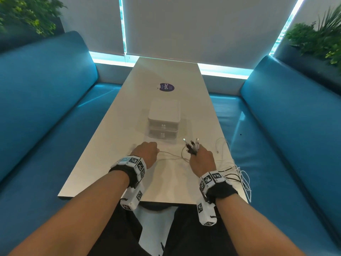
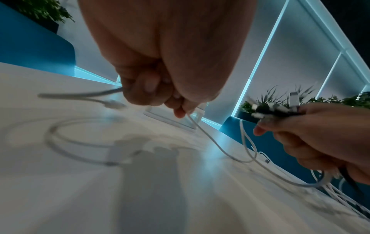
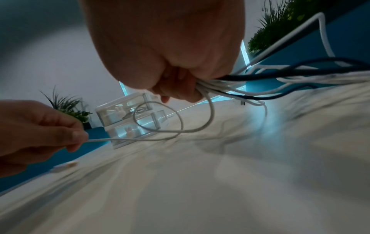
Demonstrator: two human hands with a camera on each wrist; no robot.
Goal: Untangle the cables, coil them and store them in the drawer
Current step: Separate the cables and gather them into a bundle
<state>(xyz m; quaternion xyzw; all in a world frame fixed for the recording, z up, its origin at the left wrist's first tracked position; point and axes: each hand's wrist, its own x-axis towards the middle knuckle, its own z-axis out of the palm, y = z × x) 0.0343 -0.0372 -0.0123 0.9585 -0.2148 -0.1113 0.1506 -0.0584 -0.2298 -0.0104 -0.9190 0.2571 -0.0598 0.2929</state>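
Note:
My left hand [image 1: 154,150] is curled round one white cable [image 1: 171,156], which runs in a loose loop [image 3: 170,121] to my right hand [image 1: 196,153]. That hand grips a bundle of white and black cables [image 3: 260,79], whose plug ends [image 1: 191,145] stick up above the fist. The rest of the bundle trails over the table's right edge [image 1: 241,178]. The small clear two-drawer unit [image 1: 163,124] stands just beyond both hands with its drawers closed. A cable seems to lie in its upper drawer [image 3: 128,114]. Another white cable lies coiled [image 2: 80,142] on the table left of my left hand [image 2: 160,95].
The long pale table [image 1: 166,74] runs away from me between two blue benches [image 1: 46,108]. A round purple sticker [image 1: 166,87] lies beyond the drawer unit. A loose plug end [image 3: 66,165] rests on the table under my left hand. Plants stand at both far corners.

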